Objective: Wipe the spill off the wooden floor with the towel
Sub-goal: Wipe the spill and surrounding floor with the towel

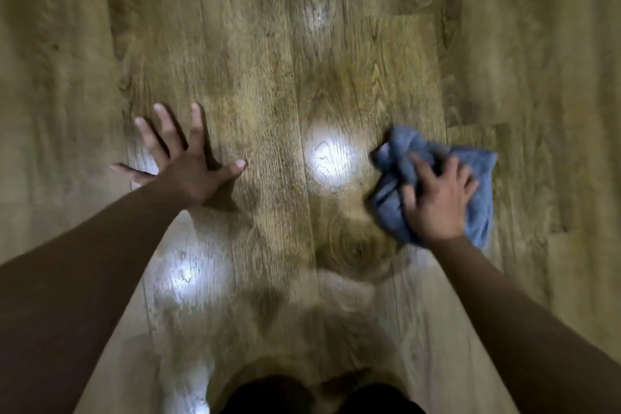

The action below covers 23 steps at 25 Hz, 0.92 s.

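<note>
Both forearms are bare, with no sleeves, watch or rings showing on either the left hand [191, 175] or the right hand [437, 202]. Short, pale fingernails show on the left fingers. At the bottom edge, dark, near-black clothing [322, 397] covers the legs

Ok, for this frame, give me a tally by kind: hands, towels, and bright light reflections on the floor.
Hands: 2, left hand and right hand
Towels: 1, blue towel
Bright reflections on the wooden floor: 3
Total: 6
</note>
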Each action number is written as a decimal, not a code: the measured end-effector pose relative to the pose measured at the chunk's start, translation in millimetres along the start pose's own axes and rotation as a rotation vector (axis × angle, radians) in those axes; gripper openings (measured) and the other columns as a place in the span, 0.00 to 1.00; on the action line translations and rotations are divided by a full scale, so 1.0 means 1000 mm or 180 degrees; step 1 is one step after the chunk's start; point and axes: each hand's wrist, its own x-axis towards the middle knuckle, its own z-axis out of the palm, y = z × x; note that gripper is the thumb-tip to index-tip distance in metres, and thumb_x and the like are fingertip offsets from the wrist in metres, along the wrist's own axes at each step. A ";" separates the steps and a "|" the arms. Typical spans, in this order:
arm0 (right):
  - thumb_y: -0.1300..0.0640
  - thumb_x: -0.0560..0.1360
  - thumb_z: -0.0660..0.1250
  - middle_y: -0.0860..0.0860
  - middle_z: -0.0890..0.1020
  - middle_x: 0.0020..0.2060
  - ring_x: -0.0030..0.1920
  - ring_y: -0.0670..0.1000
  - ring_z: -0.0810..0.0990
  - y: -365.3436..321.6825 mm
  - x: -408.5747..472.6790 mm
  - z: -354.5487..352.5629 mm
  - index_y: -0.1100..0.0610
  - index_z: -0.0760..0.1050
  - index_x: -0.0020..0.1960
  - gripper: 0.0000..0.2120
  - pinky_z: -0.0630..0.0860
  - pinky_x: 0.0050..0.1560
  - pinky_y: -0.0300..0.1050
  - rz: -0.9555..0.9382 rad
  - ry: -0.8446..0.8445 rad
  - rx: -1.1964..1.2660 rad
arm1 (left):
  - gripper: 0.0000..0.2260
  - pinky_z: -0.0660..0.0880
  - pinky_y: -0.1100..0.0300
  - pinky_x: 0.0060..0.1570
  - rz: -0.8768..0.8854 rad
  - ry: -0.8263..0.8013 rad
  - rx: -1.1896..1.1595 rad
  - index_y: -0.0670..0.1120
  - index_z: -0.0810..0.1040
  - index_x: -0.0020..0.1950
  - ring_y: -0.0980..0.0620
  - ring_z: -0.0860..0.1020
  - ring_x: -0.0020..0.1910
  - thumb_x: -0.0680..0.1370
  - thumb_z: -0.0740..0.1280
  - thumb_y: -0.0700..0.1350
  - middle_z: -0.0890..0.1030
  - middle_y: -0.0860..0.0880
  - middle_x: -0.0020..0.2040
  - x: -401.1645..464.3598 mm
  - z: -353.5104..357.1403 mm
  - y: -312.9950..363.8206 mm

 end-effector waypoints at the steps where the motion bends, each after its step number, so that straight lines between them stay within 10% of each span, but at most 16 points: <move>1: 0.46 0.72 0.60 0.63 0.70 0.65 0.60 0.67 0.69 0.004 0.023 -0.001 0.49 0.75 0.69 0.26 0.62 0.63 0.67 0.0285 0.0105 0.0010 | 0.52 0.35 0.17 0.61 -0.0013 -0.0035 -0.0020 0.70 0.23 0.72 0.45 0.20 0.74 0.64 0.57 0.82 0.18 0.53 0.74 0.002 -0.001 -0.001; 6: 0.46 0.73 0.59 0.61 0.67 0.70 0.68 0.68 0.64 -0.062 0.133 0.001 0.45 0.72 0.69 0.24 0.57 0.67 0.66 0.1106 0.0328 0.0242 | 0.51 0.34 0.17 0.59 0.0042 0.0061 0.0085 0.70 0.24 0.73 0.44 0.22 0.75 0.66 0.57 0.82 0.20 0.52 0.76 0.004 0.006 -0.003; 13: 0.44 0.73 0.66 0.57 0.75 0.64 0.64 0.61 0.70 -0.199 0.032 0.017 0.44 0.73 0.71 0.25 0.60 0.65 0.58 -0.0676 0.0139 0.0231 | 0.49 0.33 0.17 0.58 0.0103 0.0207 0.0031 0.71 0.26 0.74 0.44 0.23 0.76 0.67 0.58 0.81 0.23 0.52 0.78 0.007 0.012 -0.007; 18: 0.46 0.70 0.67 0.54 0.72 0.71 0.72 0.61 0.63 -0.142 -0.085 0.029 0.46 0.74 0.71 0.28 0.54 0.72 0.60 -0.1265 -0.0206 0.0330 | 0.49 0.34 0.16 0.57 0.0174 0.0176 0.0063 0.74 0.23 0.69 0.45 0.21 0.75 0.67 0.58 0.82 0.20 0.54 0.75 0.011 0.011 -0.013; 23: 0.44 0.70 0.64 0.57 0.69 0.67 0.58 0.63 0.69 -0.031 -0.102 0.019 0.45 0.71 0.71 0.29 0.64 0.56 0.60 -0.1043 -0.0219 -0.0068 | 0.48 0.34 0.16 0.57 0.0170 0.0194 0.0063 0.75 0.22 0.66 0.45 0.21 0.75 0.65 0.58 0.83 0.20 0.54 0.76 0.011 0.011 -0.014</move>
